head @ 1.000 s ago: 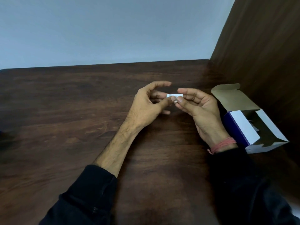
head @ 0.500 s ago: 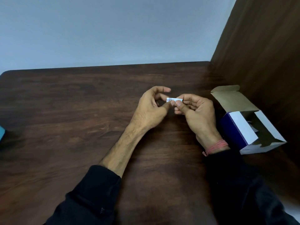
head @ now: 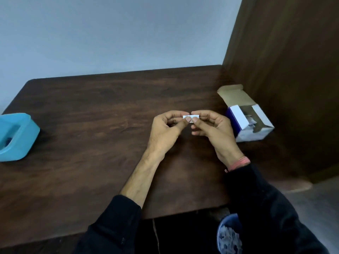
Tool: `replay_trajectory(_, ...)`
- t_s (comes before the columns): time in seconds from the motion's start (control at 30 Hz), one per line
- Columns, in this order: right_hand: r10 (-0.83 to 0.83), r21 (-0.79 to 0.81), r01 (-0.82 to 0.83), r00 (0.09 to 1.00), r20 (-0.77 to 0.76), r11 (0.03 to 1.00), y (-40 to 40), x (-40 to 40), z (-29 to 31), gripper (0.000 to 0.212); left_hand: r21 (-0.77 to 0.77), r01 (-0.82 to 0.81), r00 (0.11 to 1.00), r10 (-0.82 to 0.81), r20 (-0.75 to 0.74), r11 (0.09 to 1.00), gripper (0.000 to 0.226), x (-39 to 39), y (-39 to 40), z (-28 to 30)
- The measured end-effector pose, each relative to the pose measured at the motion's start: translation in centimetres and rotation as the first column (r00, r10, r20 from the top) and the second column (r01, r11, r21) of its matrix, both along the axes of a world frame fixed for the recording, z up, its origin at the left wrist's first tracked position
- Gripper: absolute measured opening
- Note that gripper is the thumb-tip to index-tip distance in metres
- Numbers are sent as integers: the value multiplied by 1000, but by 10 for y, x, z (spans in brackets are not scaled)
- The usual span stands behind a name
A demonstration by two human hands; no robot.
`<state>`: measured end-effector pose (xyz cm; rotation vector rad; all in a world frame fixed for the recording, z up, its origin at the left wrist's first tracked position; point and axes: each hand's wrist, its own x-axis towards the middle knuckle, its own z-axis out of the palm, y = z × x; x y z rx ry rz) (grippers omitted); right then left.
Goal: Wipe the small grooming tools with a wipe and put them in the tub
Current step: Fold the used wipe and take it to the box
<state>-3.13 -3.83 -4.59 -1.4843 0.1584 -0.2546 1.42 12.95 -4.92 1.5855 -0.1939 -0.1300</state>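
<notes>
While both hands pinch it, wipe packet lies crosswise.

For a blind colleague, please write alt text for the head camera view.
Both hands, left hand and right hand, pinch a small white packet above a dark wooden table. An open white and blue carton stands at the right, a light blue tub at the far left.

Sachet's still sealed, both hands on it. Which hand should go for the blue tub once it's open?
Left, probably. The blue tub sits at the table's far left, on the left hand's side. The right hand would have to cross over; both pinch the sachet.
</notes>
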Motion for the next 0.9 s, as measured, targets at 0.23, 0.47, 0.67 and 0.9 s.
replay_trajectory(0.23,-62,43,64,997,-36,997,-20,-137,8,25,-31,81,994,-83,-75,996,9,-132,-22,10)
replay_trajectory(0.47,-259,158,278,957,-132,948,-43,-280,-32,19,-86,147,969,-161,-186,985,7,-267,-60,-20)
replay_trajectory(0.67,-405,220,481,858,-315,848,-64,-344,-121,19,-126,131,749,-182,-637,983,3,-314,-119,-99)
replay_trajectory(0.9,-486,277,691,686,-541,668,-85,-360,-212,19,123,179,624,-16,-782,976,23,-323,-159,-169)
